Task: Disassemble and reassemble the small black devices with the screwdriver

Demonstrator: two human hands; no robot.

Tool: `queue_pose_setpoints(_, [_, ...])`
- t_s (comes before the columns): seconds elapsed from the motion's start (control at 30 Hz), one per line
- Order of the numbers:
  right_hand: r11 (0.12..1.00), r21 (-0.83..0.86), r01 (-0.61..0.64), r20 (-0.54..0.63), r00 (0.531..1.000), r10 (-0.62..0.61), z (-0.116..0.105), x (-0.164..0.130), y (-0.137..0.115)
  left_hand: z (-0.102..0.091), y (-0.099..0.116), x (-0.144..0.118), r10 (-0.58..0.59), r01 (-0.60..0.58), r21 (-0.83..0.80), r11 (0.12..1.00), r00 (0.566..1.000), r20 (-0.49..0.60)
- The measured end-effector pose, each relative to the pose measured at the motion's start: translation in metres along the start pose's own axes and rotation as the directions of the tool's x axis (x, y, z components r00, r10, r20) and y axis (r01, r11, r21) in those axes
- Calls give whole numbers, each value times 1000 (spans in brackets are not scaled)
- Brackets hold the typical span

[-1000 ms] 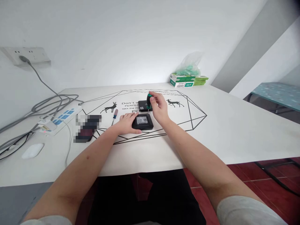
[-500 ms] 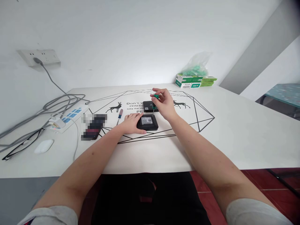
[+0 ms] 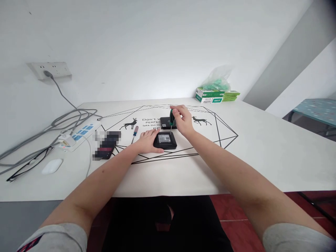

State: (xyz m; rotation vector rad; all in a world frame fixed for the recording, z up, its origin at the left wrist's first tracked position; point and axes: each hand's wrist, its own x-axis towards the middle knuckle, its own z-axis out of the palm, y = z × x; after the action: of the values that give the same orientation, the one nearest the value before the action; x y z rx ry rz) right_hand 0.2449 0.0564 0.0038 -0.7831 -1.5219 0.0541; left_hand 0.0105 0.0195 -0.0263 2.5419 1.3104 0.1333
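A small black square device [image 3: 171,142] with a white label lies flat on the table. My left hand [image 3: 149,142] holds it by its left side, fingers at the far edge and thumb along the near edge. My right hand [image 3: 183,120] is closed around the handle of a green-and-black screwdriver [image 3: 171,117]. The screwdriver stands nearly upright, its shaft pointing down at the far right part of the device. Whether the tip sits in a screw is too small to tell. Just behind is a second black box [image 3: 165,122], partly covered by my right hand and the screwdriver.
Left of my left hand lie another screwdriver [image 3: 135,133] and a phone [image 3: 107,147], partly pixelated. Farther left are a power strip [image 3: 81,134], grey cables, glasses [image 3: 28,164] and a white case [image 3: 52,166]. Green-and-white boxes [image 3: 210,95] under a plastic bag [image 3: 217,78] stand at the back.
My right hand has tightened around the screwdriver, whose handle now stands more plainly upright. My left hand has stayed on the device. The whole view has shifted slightly.
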Motion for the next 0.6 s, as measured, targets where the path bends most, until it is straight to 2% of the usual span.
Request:
queue_pose_setpoints(0.17, [998,4,-57,-156,986,57,9,-4,2,1,0,0,2,-2,-1,1000,1000,-5])
queue_pose_setpoints(0.4, [1000,1,-9,-78,997,9,19,6,0,1,0,-1,11,-11,-19,1000,1000,-17])
queue_pose_setpoints(0.53, [985,103,-142,-95,984,152,23,-4,-3,0,2,-3,11,-11,-24,1000,1000,-18])
queue_pose_setpoints(0.6, [980,103,-171,-113,977,183,22,-9,-5,-1,2,-4,16,-16,-25,1000,1000,-19])
